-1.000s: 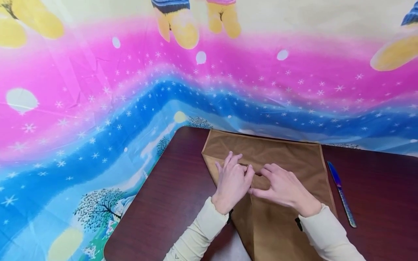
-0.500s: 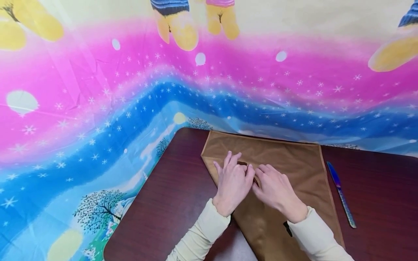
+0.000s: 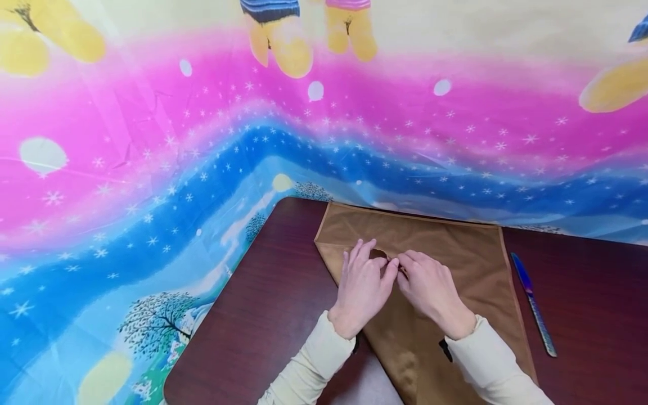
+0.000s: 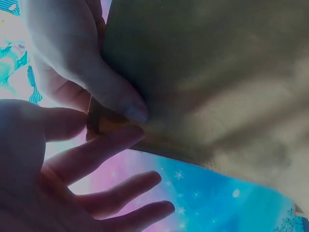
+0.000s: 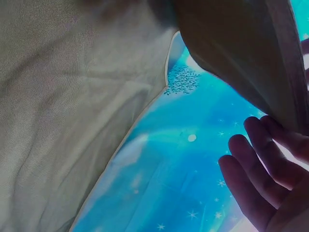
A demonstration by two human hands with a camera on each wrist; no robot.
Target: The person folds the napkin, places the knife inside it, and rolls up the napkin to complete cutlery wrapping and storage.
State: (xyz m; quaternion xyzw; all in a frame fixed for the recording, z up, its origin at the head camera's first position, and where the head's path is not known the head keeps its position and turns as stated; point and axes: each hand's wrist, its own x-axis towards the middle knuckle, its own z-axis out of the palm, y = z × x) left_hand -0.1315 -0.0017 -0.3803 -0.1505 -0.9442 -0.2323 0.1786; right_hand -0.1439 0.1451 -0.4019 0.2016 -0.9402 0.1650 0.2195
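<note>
I see the left hand (image 3: 361, 289) and right hand (image 3: 430, 289) pinching an edge of the brown cloth (image 3: 483, 278), which spreads over the tabletop (image 3: 263, 292) towards twelve o'clock. A loosened grip could let that edge slip askew; cloth swept towards three o'clock could catch the knife (image 3: 533, 304). I spot no containers.

Bright, even light is filling the head view, with pale glare lying on the table (image 3: 365, 377). Both wrist views are running dimmer: the backdrop (image 5: 159, 179) is glowing behind, leaving the cloth (image 5: 63, 106), left hand (image 4: 50, 193) and right hand (image 5: 287, 193) shadowed.
</note>
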